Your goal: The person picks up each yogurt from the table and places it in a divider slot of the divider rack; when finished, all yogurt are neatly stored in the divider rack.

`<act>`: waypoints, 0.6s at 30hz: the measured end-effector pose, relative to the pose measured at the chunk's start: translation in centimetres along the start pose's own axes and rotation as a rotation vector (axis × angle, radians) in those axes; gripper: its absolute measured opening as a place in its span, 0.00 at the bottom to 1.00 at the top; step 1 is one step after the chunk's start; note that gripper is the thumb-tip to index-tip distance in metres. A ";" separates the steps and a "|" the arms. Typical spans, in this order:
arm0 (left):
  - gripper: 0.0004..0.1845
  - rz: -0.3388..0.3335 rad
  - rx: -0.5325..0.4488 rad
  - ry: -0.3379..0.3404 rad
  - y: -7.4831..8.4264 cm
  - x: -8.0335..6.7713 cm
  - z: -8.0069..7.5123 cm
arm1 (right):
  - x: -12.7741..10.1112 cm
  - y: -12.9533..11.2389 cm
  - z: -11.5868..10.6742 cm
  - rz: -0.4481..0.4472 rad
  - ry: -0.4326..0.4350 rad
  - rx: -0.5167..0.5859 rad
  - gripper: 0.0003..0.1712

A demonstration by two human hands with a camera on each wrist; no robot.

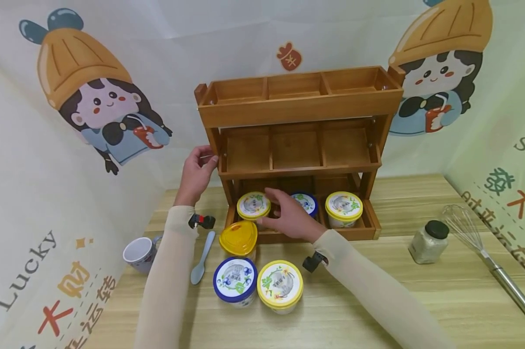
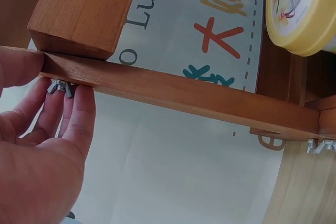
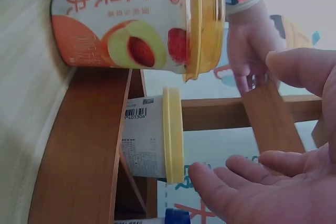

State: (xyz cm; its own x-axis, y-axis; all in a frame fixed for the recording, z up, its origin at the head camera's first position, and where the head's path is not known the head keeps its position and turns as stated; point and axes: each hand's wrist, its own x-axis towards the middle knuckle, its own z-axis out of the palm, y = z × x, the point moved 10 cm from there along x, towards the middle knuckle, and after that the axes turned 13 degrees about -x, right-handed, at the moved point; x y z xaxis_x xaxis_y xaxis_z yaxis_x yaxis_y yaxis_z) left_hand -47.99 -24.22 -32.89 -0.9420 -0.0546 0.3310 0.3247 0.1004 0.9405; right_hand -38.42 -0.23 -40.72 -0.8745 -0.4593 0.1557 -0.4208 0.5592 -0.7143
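The side post of the wooden rack (image 1: 297,114) is gripped by the left hand (image 1: 198,174), with the thumb and fingers on opposite sides, next to a small metal wing nut (image 2: 61,87). The right hand (image 1: 292,214) is held with thumb and fingers apart, and nothing is gripped by it. At its nine o'clock, a yellow-lid tub (image 1: 254,205) is kept in the left part of the bottom shelf (image 1: 273,236); whether it is touched cannot be told. At two o'clock, a blue-lid tub (image 1: 306,201) is partly hidden by the right hand, and another yellow-lid tub (image 1: 344,207) is seen at three. On the table (image 1: 349,320), a fruit jar (image 1: 239,238) is seen at eight o'clock from that hand. A spoon (image 1: 203,258) is seen at the left hand's six o'clock.
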 end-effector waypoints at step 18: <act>0.22 0.019 0.033 -0.012 0.4 0.1 -0.2 | -6.0 0.0 -0.1 -0.131 -0.099 0.057 0.41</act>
State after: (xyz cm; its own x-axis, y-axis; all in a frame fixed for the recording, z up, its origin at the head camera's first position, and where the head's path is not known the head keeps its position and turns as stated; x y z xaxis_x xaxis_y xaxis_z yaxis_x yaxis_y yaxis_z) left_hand -47.98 -24.43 -32.47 -0.9366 -0.0403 0.3481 0.3402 0.1340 0.9308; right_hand -33.20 2.59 -41.53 -0.7838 -0.5932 0.1840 -0.5130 0.4515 -0.7300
